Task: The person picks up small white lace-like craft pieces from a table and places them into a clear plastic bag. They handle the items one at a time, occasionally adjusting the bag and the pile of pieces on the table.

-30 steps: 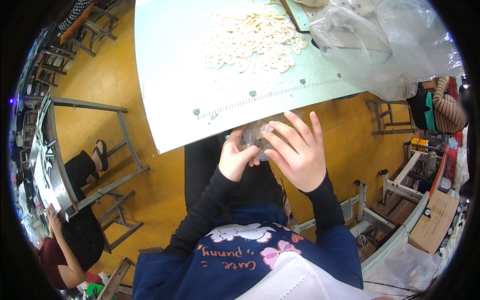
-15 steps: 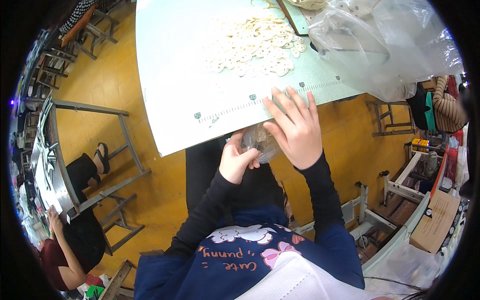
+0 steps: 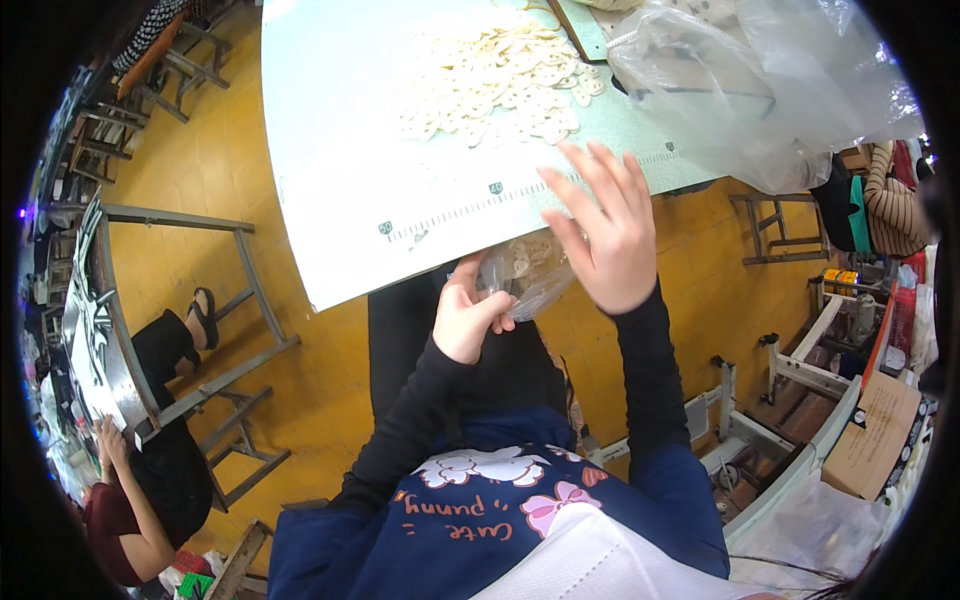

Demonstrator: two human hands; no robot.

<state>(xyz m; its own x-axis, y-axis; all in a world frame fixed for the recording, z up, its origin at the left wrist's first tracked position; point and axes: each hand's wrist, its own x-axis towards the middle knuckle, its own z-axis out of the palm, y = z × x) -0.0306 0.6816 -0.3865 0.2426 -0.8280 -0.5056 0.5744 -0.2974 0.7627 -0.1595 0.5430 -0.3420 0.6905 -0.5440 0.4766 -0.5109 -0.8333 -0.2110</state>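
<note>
My left hand (image 3: 464, 320) grips a clear plastic bag (image 3: 548, 284) just below the table's near edge, thumb and fingers closed on its side. Inside the bag are several small flat cream pieces (image 3: 521, 256) with holes. Beside the bag's right side, my right hand (image 3: 615, 245) is raised at the table edge, fingers spread and holding nothing. On the pale green table (image 3: 335, 190) beyond lies a heap of similar cream cut-out pieces (image 3: 500, 88). A printed ruler scale (image 3: 540, 188) runs along the near edge.
A large translucent plastic bag (image 3: 740, 90) covers the table's right side, next to a dark-edged green board (image 3: 582, 30). At left, a person's hand (image 3: 112, 440) rests on another table (image 3: 98, 340). A cardboard box (image 3: 872, 435) and metal frames stand at lower right.
My right hand has moved slightly right and away from the bag, showing more of the bag and its pieces. My left hand still grips the bag. The view has shifted slightly.
</note>
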